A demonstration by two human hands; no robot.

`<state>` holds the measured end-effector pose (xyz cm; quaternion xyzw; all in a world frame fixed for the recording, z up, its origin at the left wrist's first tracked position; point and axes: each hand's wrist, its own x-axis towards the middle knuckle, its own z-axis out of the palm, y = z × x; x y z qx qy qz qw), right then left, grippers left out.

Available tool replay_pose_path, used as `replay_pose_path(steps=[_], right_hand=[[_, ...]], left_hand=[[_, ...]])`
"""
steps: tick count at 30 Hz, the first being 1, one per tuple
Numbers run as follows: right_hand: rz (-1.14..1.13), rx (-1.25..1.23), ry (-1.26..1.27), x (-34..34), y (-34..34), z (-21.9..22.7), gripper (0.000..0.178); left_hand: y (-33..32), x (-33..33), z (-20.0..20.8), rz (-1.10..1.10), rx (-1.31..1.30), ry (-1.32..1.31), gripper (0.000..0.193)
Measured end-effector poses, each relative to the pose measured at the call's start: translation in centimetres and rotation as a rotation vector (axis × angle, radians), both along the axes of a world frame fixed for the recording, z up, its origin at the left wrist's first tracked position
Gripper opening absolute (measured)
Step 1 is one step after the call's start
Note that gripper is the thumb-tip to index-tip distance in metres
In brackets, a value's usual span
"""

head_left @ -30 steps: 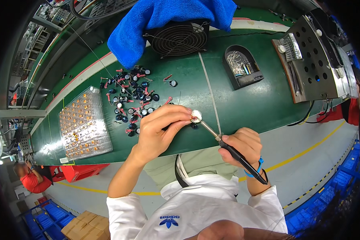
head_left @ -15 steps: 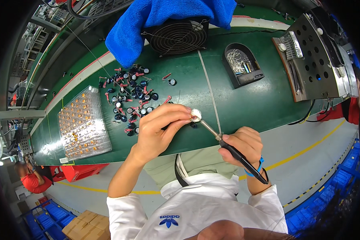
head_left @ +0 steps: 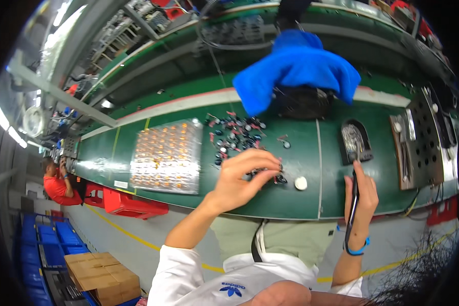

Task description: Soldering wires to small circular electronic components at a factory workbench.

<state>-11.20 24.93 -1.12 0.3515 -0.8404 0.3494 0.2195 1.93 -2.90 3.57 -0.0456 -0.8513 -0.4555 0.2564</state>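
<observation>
My left hand (head_left: 247,176) is over the table with thumb and fingers drawn together. A small dark part shows at its fingertips, too blurred to name. Just below them lie a few dark parts with red leads (head_left: 280,179). A round white piece (head_left: 301,183) rests on the table to the right of that hand. My right hand (head_left: 363,196) is closed around the black handle of a soldering iron (head_left: 353,206), whose metal tip points away from me at the black tray (head_left: 348,155). Whether the tip touches the tray is unclear.
Behind my left hand is a pile of small dark round components with red leads (head_left: 234,135). A clear blister tray of orange parts (head_left: 167,158) lies left. A fan (head_left: 305,104) under a blue towel (head_left: 296,69) stands at the back, a perforated metal box (head_left: 427,145) right.
My right hand has carried the soldering iron away from the white piece to the right, towards the black tray. My left hand has come off the white piece. The view has shifted left.
</observation>
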Motion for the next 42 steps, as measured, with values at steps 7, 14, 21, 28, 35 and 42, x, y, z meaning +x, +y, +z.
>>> replay_pose_path(steps=[7, 14, 21, 28, 35, 42], right_hand=[[0.228, -0.296, -0.107, 3.1, -1.9, -1.2, 0.041], [0.288, -0.303, -0.011, 3.4, -3.3, -1.6, 0.043], [0.314, -0.352, 0.012, 3.3, -2.9, -1.5, 0.050], [0.328, -0.411, -0.056, 3.3, -2.7, -1.7, 0.040], [0.375, -0.439, -0.096, 3.9, -3.4, -1.7, 0.038], [0.401, -0.358, -0.057, 3.8, -3.2, -1.9, 0.030]], left_hand=[[-15.9, -2.3, 2.6, 0.380, 0.080, -0.173, 0.017], [-34.8, -3.7, -3.3, 0.690, -0.820, -0.404, 0.017], [-29.8, -4.4, -0.4, 0.675, -0.283, -0.255, 0.018], [-10.4, 0.3, 3.6, 0.323, 0.227, -0.190, 0.016], [0.8, 0.0, 0.7, -0.140, 0.096, -0.318, 0.006], [3.7, -2.5, -1.3, -0.074, -0.041, -0.314, 0.006]])
